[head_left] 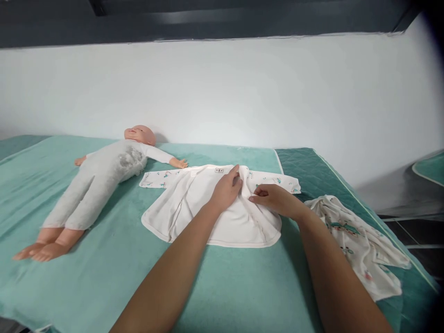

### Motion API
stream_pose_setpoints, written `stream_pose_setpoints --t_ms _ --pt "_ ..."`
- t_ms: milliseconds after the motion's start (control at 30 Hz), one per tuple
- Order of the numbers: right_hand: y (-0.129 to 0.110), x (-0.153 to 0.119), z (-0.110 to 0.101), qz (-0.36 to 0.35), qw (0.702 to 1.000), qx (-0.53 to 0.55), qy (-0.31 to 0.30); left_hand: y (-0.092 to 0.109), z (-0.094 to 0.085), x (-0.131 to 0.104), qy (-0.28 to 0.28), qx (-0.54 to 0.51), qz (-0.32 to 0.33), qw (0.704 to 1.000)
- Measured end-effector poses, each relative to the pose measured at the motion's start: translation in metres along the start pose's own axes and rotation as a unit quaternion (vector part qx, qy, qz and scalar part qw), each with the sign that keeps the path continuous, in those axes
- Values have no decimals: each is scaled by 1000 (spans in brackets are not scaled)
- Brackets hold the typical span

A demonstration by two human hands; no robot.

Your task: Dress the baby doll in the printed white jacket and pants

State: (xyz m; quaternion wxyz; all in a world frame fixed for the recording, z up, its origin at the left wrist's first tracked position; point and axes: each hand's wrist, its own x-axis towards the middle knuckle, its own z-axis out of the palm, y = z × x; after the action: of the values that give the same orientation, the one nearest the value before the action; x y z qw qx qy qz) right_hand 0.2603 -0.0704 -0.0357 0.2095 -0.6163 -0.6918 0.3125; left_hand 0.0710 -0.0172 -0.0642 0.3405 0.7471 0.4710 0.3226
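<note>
A white baby shirt [194, 203] with printed sleeves lies spread on the teal bed cover, its front opened out and its neck label at the top. At the neckline, right of the label, my left hand [225, 189] has its fingers closed on the shirt's front edge. My right hand [277, 200] is curled at the right front panel, thumb and forefinger pinching the cloth beside a raised fold. Partly behind my right forearm rests a second white printed baby garment [360, 245], crumpled.
A baby doll [104, 173] in a white cloth body lies on its back at the left, one arm reaching to the shirt's left sleeve. The teal cover [243, 286] meets a white wall [222, 92] behind. A darker quilted cover [301, 162] shows at the right edge.
</note>
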Motion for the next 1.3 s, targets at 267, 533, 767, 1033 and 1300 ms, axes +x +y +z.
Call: stream_pose_setpoints --t_ms 267,533,767,1033,1300 --pt "14 -18 -32 70 993 80 51 -5 3 3 -24 94 81 992" --pt "28 1 -16 104 990 -36 83 -2 3 0 -17 109 74 991" --pt "14 13 1 44 954 -48 294 2 5 -2 47 95 77 991" --pt "20 33 18 64 977 -61 194 2 7 -1 12 171 101 980" --pt "23 36 15 27 962 -32 269 4 7 -3 -10 145 83 986"
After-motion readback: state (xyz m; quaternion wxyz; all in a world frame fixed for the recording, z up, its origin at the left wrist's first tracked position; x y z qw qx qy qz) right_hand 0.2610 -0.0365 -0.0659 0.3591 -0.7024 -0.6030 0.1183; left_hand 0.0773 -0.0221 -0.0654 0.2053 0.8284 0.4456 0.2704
